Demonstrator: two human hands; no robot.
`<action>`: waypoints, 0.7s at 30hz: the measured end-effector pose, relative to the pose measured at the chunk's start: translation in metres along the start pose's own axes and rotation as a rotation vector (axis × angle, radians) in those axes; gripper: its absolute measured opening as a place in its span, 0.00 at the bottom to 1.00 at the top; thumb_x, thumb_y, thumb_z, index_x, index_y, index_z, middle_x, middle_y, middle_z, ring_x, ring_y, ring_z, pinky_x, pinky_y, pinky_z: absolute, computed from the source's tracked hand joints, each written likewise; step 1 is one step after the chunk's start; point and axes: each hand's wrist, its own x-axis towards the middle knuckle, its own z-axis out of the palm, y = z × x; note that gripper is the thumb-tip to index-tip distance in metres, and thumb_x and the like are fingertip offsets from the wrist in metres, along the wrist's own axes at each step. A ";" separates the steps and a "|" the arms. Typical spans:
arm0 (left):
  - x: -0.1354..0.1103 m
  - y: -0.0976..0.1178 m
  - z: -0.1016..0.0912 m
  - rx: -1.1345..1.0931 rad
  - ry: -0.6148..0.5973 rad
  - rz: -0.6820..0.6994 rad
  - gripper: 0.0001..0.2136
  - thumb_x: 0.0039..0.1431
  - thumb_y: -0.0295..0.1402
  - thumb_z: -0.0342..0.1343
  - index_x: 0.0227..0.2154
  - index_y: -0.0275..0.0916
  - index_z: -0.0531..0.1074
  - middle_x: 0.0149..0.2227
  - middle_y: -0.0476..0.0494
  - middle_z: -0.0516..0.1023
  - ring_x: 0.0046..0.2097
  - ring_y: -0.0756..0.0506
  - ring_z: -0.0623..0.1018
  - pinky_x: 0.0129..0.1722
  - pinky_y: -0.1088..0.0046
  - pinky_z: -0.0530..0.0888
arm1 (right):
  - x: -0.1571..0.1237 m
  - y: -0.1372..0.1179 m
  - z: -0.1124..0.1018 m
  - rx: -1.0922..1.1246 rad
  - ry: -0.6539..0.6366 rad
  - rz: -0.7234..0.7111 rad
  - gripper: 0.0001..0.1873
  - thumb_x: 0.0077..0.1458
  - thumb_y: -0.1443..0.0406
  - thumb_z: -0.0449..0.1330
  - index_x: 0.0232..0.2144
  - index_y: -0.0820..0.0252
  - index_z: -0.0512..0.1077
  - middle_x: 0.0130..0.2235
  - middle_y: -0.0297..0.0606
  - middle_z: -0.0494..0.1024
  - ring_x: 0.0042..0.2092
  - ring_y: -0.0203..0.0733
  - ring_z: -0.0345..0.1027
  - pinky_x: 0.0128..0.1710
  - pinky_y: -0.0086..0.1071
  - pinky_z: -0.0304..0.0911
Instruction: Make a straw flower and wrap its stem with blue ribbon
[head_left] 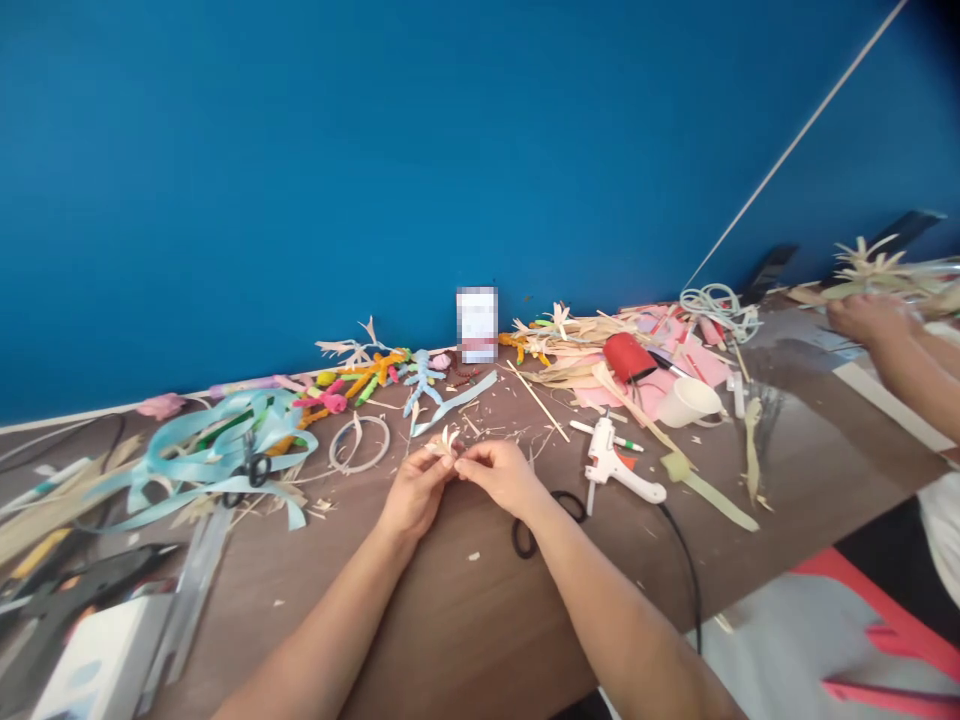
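A small cream flower (448, 440) with narrow pointed petals, made of thin husk-like strips, stands up from my fingers. My left hand (414, 492) is closed around its lower part, thumb on the near side. From the right, my right hand (501, 478) pinches at the flower's base, its fingertips meeting the left thumb; the exact grip is partly hidden. Black-handled scissors (568, 506) lie on the table partly beneath my right wrist. Further right rests a white glue gun (611, 468) with a black cord.
Light blue ribbon (161, 455) and a coiled ring (360, 445) lie left. Behind are fuzzy coloured stems (367, 380). Husk strips, a red spool (628, 357) and a white cup (686, 402) sit right. A white box (105, 660) is front left. Another person's hand (874, 318) works far right.
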 end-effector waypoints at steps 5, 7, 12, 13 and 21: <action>0.000 0.004 0.000 -0.044 0.064 -0.052 0.06 0.39 0.30 0.63 0.22 0.35 0.72 0.32 0.48 0.74 0.38 0.48 0.74 0.36 0.74 0.71 | -0.036 -0.045 -0.044 -0.306 0.298 -0.175 0.12 0.49 0.62 0.55 0.37 0.58 0.71 0.32 0.37 0.74 0.32 0.37 0.66 0.35 0.31 0.60; 0.000 0.006 0.001 -0.042 0.074 -0.092 0.08 0.38 0.31 0.63 0.22 0.34 0.71 0.29 0.48 0.74 0.35 0.48 0.76 0.35 0.75 0.72 | -0.059 -0.058 -0.076 -0.426 0.500 -0.193 0.12 0.51 0.61 0.54 0.37 0.57 0.70 0.34 0.38 0.74 0.35 0.39 0.66 0.37 0.32 0.60; -0.002 0.007 0.007 -0.007 0.089 -0.157 0.10 0.40 0.33 0.63 0.23 0.33 0.70 0.25 0.49 0.74 0.28 0.51 0.76 0.29 0.78 0.73 | -0.099 -0.026 -0.140 -0.972 0.511 0.006 0.23 0.46 0.62 0.55 0.47 0.58 0.64 0.39 0.42 0.70 0.41 0.47 0.63 0.41 0.38 0.57; -0.003 0.007 0.009 0.018 0.091 -0.167 0.10 0.40 0.34 0.62 0.23 0.33 0.70 0.25 0.48 0.74 0.27 0.50 0.76 0.28 0.79 0.73 | -0.101 -0.012 -0.145 -1.085 0.468 0.083 0.26 0.45 0.63 0.56 0.49 0.60 0.62 0.41 0.44 0.69 0.44 0.49 0.61 0.41 0.39 0.56; -0.008 0.004 0.020 0.019 0.086 -0.254 0.11 0.39 0.33 0.63 0.23 0.32 0.69 0.25 0.46 0.74 0.25 0.52 0.75 0.21 0.83 0.70 | -0.087 0.045 -0.135 -1.302 0.374 0.258 0.24 0.47 0.63 0.51 0.49 0.63 0.61 0.38 0.45 0.69 0.39 0.49 0.64 0.36 0.37 0.57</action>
